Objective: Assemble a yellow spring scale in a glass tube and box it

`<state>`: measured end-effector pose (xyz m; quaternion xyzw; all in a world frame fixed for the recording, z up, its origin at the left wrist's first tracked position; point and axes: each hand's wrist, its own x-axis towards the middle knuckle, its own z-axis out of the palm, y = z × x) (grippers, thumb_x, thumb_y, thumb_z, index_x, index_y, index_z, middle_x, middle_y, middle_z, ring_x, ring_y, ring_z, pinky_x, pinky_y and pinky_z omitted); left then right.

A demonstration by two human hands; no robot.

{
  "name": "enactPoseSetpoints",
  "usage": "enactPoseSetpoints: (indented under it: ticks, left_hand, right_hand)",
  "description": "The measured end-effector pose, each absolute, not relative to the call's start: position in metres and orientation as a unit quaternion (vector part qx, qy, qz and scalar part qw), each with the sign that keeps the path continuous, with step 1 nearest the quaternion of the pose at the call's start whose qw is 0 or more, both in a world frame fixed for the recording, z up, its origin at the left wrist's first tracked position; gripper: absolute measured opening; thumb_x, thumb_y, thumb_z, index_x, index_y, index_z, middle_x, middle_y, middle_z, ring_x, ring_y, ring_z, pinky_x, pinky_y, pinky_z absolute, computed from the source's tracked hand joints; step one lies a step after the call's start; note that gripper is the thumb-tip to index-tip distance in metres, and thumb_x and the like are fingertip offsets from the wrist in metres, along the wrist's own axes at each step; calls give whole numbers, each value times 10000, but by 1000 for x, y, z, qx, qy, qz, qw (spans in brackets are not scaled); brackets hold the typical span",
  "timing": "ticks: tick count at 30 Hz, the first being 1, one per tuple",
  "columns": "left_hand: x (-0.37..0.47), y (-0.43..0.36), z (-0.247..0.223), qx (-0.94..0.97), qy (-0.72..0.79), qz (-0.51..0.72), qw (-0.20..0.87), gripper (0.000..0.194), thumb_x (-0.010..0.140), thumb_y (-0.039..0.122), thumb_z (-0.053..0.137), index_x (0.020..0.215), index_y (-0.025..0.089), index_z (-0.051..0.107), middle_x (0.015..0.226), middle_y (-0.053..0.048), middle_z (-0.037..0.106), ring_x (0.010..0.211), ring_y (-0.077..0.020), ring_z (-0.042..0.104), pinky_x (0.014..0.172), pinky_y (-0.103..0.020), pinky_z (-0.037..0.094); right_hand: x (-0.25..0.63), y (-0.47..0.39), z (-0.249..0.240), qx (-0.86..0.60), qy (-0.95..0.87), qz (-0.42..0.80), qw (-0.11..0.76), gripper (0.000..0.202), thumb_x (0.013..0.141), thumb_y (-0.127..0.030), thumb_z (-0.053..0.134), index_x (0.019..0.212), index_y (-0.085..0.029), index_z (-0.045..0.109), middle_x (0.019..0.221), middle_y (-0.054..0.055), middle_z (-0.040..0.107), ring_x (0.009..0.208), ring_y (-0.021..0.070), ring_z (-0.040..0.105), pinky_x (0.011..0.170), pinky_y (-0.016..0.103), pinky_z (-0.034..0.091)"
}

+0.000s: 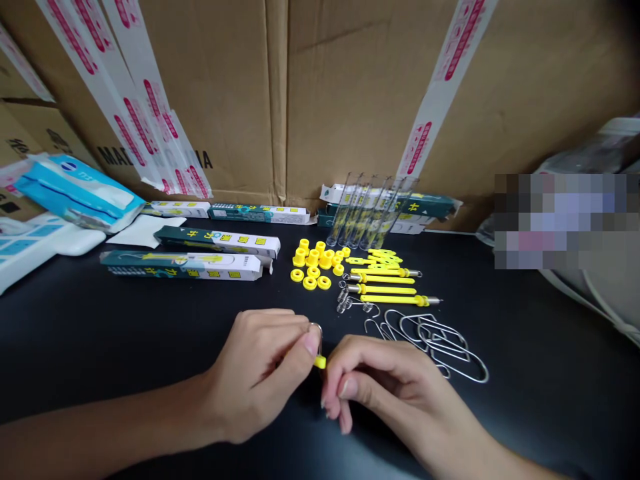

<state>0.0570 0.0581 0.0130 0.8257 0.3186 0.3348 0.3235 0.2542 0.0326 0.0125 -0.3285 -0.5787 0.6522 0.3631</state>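
Pinching a small yellow piece (320,362) on a thin wire hook (317,331), the left hand (260,373) closes thumb and forefinger over the black table (125,333). Beside it, the right hand (380,383) curls loosely, fingertips just touching the piece. Wire loops (440,343) and yellow rings (313,267) lie beyond.

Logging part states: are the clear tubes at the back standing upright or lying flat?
Neither: the clear tubes are tilted, bases on the black table, tops leaning back on the boxes.
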Motion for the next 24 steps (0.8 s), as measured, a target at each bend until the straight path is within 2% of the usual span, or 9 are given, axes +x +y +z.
enactPoseSetpoints:
  ticks: [3, 7, 9, 12, 17, 20, 24]
  left_hand:
    - [57, 57, 13, 818, 311, 345, 339, 502, 1072, 296, 324, 589, 198, 414, 545, 31, 423, 515, -119, 412, 566, -296, 300]
    - [58, 58, 12, 812, 302, 349, 358, 517, 1073, 288, 331, 598, 194, 512, 530, 24, 498, 511, -122, 434, 587, -290, 329]
    - [59, 58, 12, 815, 309, 349, 344, 494, 1052, 241, 354, 579, 193, 489, 511, 30, 487, 493, -114, 421, 571, -283, 320]
    - [62, 58, 12, 823, 314, 358, 308, 450, 1003, 185, 403, 553, 194, 390, 485, 49, 400, 467, -98, 377, 535, -273, 284]
    - [65, 54, 13, 817, 314, 378, 302, 418, 1003, 186, 404, 588, 198, 349, 518, 56, 363, 481, -93, 362, 529, -265, 274]
    - [65, 53, 12, 814, 316, 379, 305, 413, 997, 186, 405, 589, 201, 343, 518, 54, 368, 485, -98, 366, 539, -272, 284]
    - [63, 54, 10, 801, 303, 386, 343, 439, 1011, 199, 380, 572, 202, 384, 508, 38, 432, 489, -110, 406, 565, -281, 327]
  right_hand:
    - [254, 33, 12, -324, -563, 675, 349, 308, 971, -414, 653, 814, -157, 720, 769, 59, 728, 612, 126, 658, 637, 264, 550]
    - [252, 32, 13, -313, -565, 677, 352, 278, 964, -393, 669, 808, -168, 722, 754, 52, 746, 661, 140, 698, 693, 276, 569]
    - [252, 31, 13, -307, -550, 691, 353, 261, 953, -380, 690, 805, -169, 733, 762, 49, 752, 674, 136, 701, 710, 273, 574]
    - [251, 31, 11, -274, -492, 748, 351, 245, 928, -371, 731, 803, -161, 756, 810, 49, 762, 678, 113, 700, 728, 256, 576]
    - [252, 32, -1, -188, -385, 846, 318, 193, 814, -318, 859, 907, -156, 807, 892, 58, 782, 737, 119, 733, 788, 280, 590]
    - [253, 32, -6, -180, -392, 842, 324, 195, 873, -348, 803, 925, -160, 812, 895, 66, 793, 821, 141, 750, 849, 307, 579]
    - [254, 33, 2, -228, -442, 798, 339, 281, 937, -405, 718, 833, -146, 750, 837, 75, 784, 828, 173, 749, 881, 353, 567]
